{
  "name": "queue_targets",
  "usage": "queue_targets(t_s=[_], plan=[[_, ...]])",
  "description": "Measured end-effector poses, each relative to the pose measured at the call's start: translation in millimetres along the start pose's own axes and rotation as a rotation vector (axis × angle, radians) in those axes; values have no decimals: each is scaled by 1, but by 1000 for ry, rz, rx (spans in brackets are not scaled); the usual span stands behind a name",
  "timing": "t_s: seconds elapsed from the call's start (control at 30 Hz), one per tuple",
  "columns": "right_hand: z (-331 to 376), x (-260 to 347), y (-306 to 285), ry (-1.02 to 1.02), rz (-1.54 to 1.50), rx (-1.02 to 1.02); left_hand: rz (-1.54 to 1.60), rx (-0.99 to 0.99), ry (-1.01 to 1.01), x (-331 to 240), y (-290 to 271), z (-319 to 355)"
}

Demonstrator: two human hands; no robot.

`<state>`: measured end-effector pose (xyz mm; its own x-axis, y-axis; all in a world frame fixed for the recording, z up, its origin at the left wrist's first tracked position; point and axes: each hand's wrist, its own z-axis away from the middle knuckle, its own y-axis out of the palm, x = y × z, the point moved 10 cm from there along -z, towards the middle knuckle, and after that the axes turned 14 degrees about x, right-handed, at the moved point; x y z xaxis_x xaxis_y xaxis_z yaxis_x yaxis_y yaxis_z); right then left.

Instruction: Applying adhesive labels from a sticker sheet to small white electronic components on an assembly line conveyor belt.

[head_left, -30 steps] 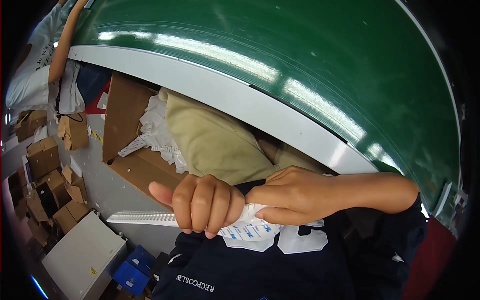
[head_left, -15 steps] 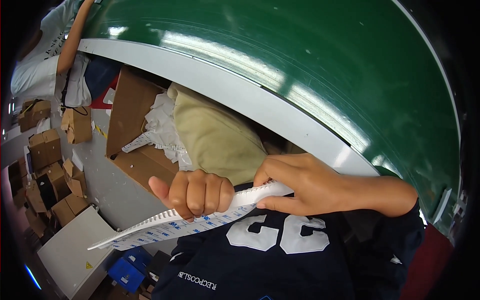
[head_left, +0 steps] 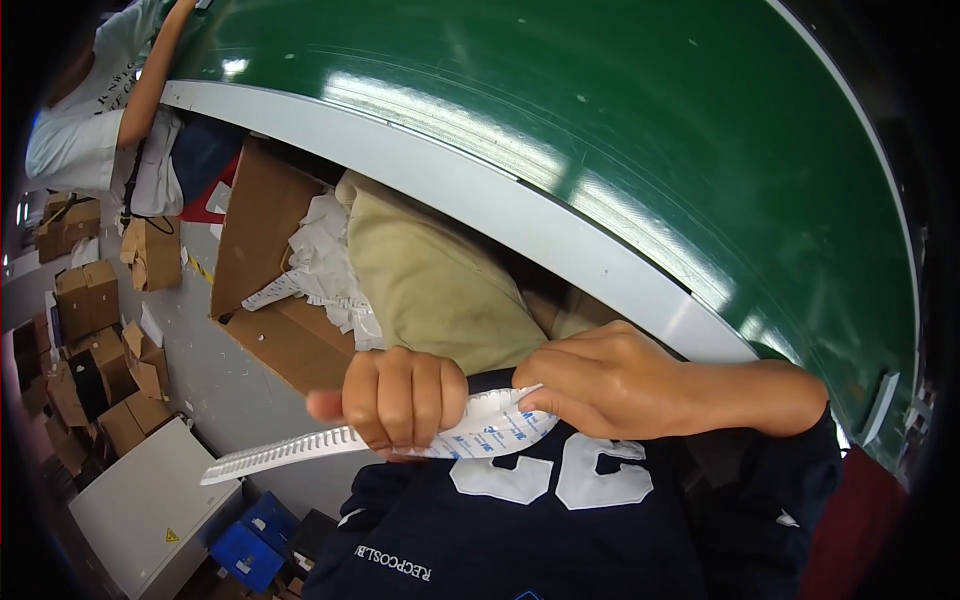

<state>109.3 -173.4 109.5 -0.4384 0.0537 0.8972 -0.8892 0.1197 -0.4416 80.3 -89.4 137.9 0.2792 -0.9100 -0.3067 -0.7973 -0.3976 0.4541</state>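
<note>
A long white strip (head_left: 290,454) with a row of notches along it runs between my two hands, its free end sticking out to the left. Its other face carries white backing with blue print (head_left: 505,430), which bows out below and between the hands. My left hand (head_left: 405,400) is closed in a fist around the strip, thumb pointing left. Close beside it, my right hand (head_left: 590,385) pinches the strip's right end between thumb and fingers. The right fingertips are partly hidden behind the strip and the thumb.
A green-topped table (head_left: 600,130) with a pale edge (head_left: 440,150) curves ahead. Below it stands an open carton (head_left: 265,220) holding crumpled white scraps (head_left: 325,250). A co-worker (head_left: 80,140) is at the far left, near several cartons (head_left: 90,300), a grey cabinet (head_left: 145,510) and a blue bin (head_left: 255,540).
The strip has twisted: its left part now shows the notches instead of the printed backing. The backing bulges between my hands. My right hand has shifted slightly toward me.
</note>
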Motion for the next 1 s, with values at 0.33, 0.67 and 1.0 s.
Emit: queue_targets(t_s=[0.33, 0.67, 1.0], plan=[[1, 2, 9, 47, 41, 80, -918, 369, -1379, 30, -7, 8], [-4, -1, 8, 50, -75, 89, -1182, 529, -1412, 41, 7, 7], [-6, 24, 2, -142, 122, 43, -879, 196, -1412, 34, -4, 9]])
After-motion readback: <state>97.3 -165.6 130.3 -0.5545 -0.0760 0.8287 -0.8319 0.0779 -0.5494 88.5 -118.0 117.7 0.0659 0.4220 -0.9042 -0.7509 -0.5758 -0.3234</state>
